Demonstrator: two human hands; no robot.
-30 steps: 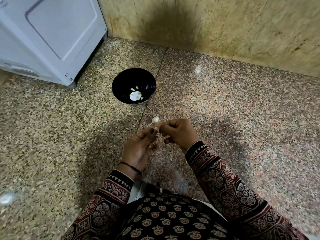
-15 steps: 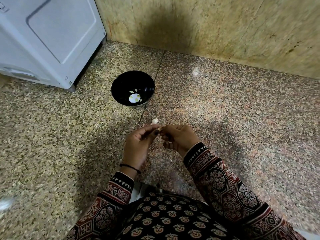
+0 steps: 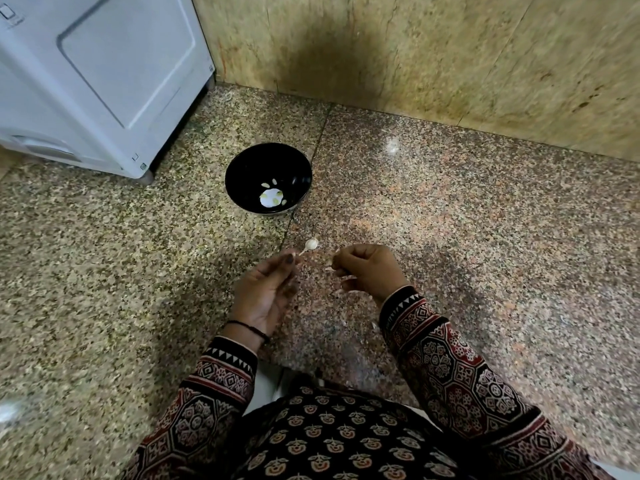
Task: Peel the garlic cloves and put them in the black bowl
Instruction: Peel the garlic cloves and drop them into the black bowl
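Two hands hover over the floor with a gap between them. The left hand (image 3: pixel 266 292) has its grip closed to a pinch, thumb against forefinger. One small pale bit (image 3: pixel 293 253) shows at the tips, too small to tell whether it is clove or skin. One black thread band (image 3: pixel 250 329) circles that wrist. The right hand (image 3: pixel 369 271) is curled into a loose fist, its grip closed on thin peel scraps (image 3: pixel 328 269). About three pale slivers stick out from between the fingers.

One unpeeled garlic clove (image 3: pixel 311 243) lies on the speckled granite floor (image 3: pixel 485 237), just beyond the left fingertips. Its thin tail points back toward them, and I cannot tell whether the tail touches them. It lies between the hands and the bowl, close to a floor seam.

One black bowl (image 3: pixel 242 161) stands farther out on the floor, just left of that seam and well apart from both hands. About six peeled cloves (image 3: pixel 266 184) lie in its bottom, some of them on a white round patch there.

One white appliance (image 3: pixel 104 81) stands at the rear left, its corner foot near the bowl but not touching it. The stone wall (image 3: pixel 415 46) closes off the far edge, well behind the bowl. The floor spreads wide to the right of the bowl and hands.
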